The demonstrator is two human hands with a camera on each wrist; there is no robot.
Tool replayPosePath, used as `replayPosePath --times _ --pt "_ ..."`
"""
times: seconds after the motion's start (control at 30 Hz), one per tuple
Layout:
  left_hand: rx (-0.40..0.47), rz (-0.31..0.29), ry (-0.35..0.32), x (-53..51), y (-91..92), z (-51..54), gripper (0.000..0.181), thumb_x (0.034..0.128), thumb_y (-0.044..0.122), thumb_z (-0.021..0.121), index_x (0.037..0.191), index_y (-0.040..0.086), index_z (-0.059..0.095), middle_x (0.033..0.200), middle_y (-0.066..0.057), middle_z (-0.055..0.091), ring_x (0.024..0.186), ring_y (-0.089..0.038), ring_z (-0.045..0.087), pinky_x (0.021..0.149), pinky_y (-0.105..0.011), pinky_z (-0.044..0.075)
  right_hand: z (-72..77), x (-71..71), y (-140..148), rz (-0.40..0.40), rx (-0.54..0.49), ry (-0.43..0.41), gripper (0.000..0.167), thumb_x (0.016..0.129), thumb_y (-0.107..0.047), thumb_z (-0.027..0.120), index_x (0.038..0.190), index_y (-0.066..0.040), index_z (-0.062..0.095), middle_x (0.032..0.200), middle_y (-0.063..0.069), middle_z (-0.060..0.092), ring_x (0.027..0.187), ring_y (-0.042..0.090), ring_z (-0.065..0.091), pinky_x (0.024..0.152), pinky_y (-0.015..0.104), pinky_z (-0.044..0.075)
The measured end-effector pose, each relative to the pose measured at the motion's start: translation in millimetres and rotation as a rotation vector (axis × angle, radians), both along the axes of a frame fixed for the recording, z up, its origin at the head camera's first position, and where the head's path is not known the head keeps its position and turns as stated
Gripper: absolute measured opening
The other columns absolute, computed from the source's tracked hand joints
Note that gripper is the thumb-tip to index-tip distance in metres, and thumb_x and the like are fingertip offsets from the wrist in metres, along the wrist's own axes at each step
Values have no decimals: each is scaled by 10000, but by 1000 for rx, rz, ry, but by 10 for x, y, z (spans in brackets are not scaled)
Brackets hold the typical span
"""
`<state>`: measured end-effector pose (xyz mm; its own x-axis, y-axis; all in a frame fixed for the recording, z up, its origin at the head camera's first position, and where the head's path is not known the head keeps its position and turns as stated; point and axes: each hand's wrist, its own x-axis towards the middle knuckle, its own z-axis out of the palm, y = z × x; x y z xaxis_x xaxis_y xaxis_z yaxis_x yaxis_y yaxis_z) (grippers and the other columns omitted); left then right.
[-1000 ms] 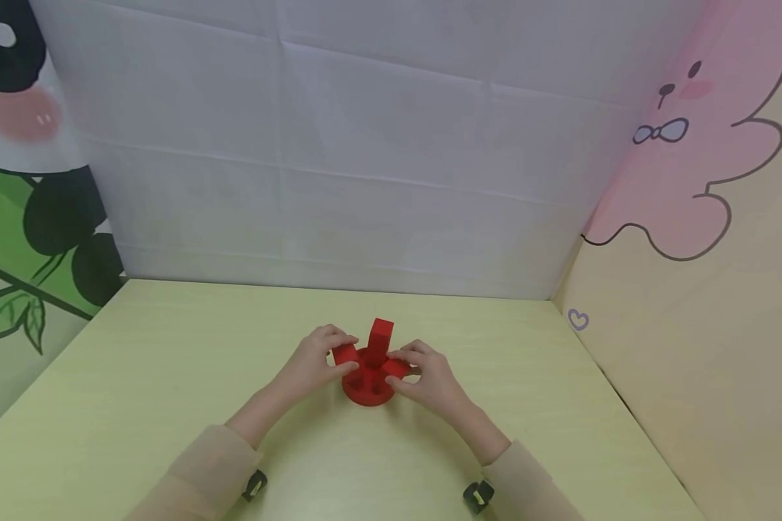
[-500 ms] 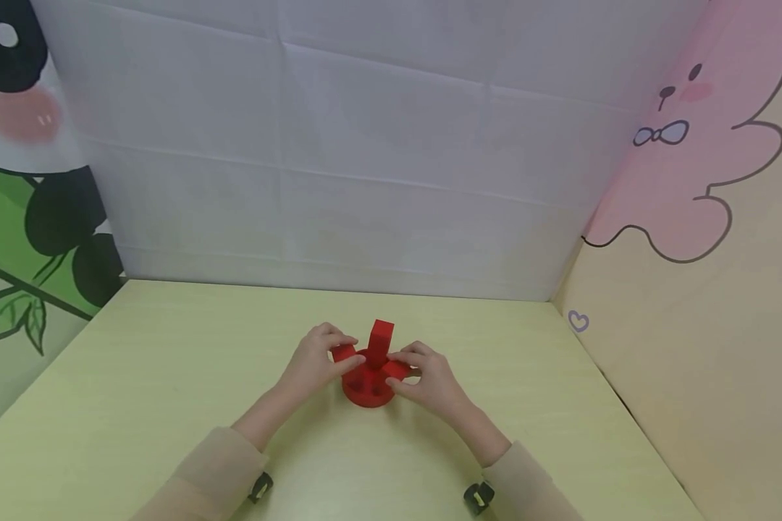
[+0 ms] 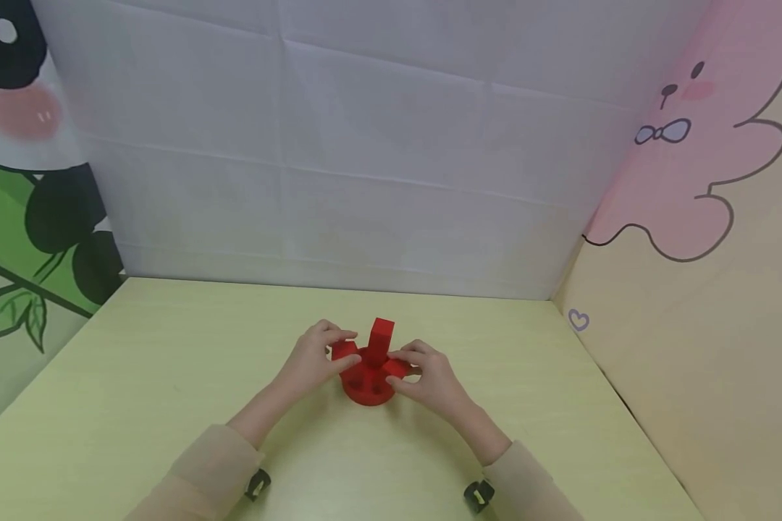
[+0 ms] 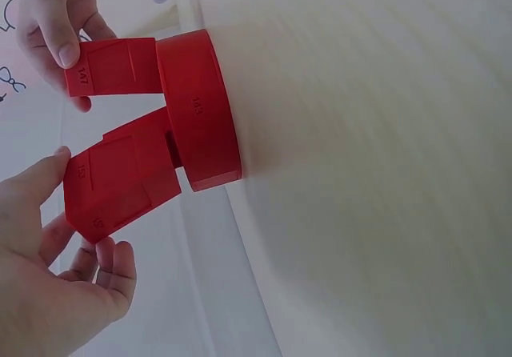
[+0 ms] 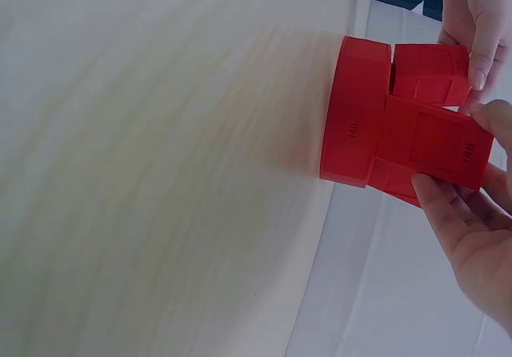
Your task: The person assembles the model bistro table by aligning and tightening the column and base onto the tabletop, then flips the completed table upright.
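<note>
A round red base [image 3: 368, 396] with numbers marked on its side stands on the table. My left hand [image 3: 309, 360] pinches a red block [image 4: 120, 177] between thumb and fingers at the base's left side. In the left wrist view this block leans, with a narrow gap between it and the base. On the opposite side, my right hand [image 3: 433, 378] pinches another red block [image 5: 440, 145], its lower end against the base. A taller-looking red block [image 3: 381, 340] stands upright at the back of the base, untouched. The blocks' lower ends are partly hidden.
The pale wooden table [image 3: 189, 347] spreads around the base. A white sheet [image 3: 378, 145] hangs behind it. On the right is a wall [image 3: 704, 347] with a pink cartoon figure. Dark wrist-worn devices [image 3: 478, 496] hang beneath both sleeves.
The left hand's block has changed its tilt slightly, and the left thumb and fingers have shifted a little on it. My right hand and the block at the back have stayed put.
</note>
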<state>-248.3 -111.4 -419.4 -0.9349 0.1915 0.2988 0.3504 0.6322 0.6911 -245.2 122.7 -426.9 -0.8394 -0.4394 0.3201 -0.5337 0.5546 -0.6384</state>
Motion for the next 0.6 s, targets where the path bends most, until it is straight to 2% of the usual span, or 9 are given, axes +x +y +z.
replayPosePath --times 0.07,0.23,0.37,0.6 --pt "-3 -22 28 -10 -26 -5 439 781 208 776 1191 124 647 1058 -46 566 928 -183 548 740 -287 504 -3 1 -1 0 1 -2 365 805 -146 750 1149 -54 668 1024 0 584 897 128 590 768 223 541" --pt "39 -82 46 -41 -82 -18 471 792 166 764 1231 99 607 1141 -90 568 971 -203 568 800 -363 530 -7 -3 -1 6 -4 3 366 803 -147 751 1148 -56 669 1022 5 584 900 133 589 771 264 551" --pt "88 -124 40 -86 -116 -51 491 802 128 750 1258 71 576 1183 -105 567 1006 -224 574 846 -404 528 -8 -5 -3 6 -5 4 362 801 -149 754 1144 -65 673 1018 2 585 901 132 588 768 254 550" --pt "125 -199 16 -175 -162 -102 492 830 84 715 1289 70 537 1211 -80 595 1044 -231 595 892 -396 507 -4 -5 -1 5 -21 -22 358 802 -135 750 1143 -59 673 1022 19 587 911 160 589 774 343 559"
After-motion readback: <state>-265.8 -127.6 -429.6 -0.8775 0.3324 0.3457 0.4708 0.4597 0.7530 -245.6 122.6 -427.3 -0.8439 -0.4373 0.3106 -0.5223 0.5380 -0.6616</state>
